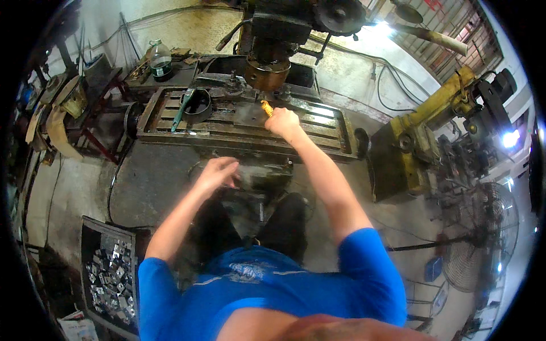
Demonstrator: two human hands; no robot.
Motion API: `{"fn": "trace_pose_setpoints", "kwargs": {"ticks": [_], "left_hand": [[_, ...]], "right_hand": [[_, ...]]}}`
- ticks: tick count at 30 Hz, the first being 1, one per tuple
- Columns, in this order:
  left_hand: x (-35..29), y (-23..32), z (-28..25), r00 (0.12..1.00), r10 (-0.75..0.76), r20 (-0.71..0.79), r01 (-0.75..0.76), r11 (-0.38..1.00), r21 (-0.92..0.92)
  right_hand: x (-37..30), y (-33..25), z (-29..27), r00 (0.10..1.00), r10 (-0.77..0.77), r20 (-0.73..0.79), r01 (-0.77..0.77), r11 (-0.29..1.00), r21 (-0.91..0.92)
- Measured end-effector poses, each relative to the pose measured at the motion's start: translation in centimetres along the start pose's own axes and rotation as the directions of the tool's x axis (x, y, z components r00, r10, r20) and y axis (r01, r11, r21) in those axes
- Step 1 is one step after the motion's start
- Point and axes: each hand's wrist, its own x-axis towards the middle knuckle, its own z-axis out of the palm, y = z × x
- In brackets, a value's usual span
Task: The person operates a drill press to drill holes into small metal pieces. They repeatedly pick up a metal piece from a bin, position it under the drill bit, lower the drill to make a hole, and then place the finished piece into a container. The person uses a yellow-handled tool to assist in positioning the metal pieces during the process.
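Observation:
My right hand reaches out over the slotted table of a milling machine. Its fingers are wrapped round a small yellow tool, whose exact kind I cannot make out. The tool's tip points toward the work area just below the round brown spindle head. Nearer to me, in front of the table, hangs my left hand, fingers loosely bent and apart, with nothing visible in them. On the table's left part stands a round dark pot with black contents, and a brush with a green handle leans by it.
A clear green-labelled bottle stands behind the table at left. Low on the left, a dark crate holds many small metal blocks. To the right are a yellow-green machine and a standing fan.

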Motion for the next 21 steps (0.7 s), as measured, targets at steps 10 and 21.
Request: {"fn": "trace_pose_setpoints", "kwargs": {"ticks": [10, 21], "left_hand": [[0.0, -3.9, -3.3, 0.969, 0.013, -0.247, -0.066, 0.975, -0.211], [-1.6, -7.2, -5.2, 0.956, -0.091, -0.279, -0.061, 0.867, -0.494]], "right_hand": [[-13.9, 2.8, -1.2, 0.802, -0.409, 0.435, 0.259, 0.894, 0.365], [-19.1, -1.2, 3.0, 0.776, -0.558, 0.294, 0.355, 0.771, 0.528]]}}
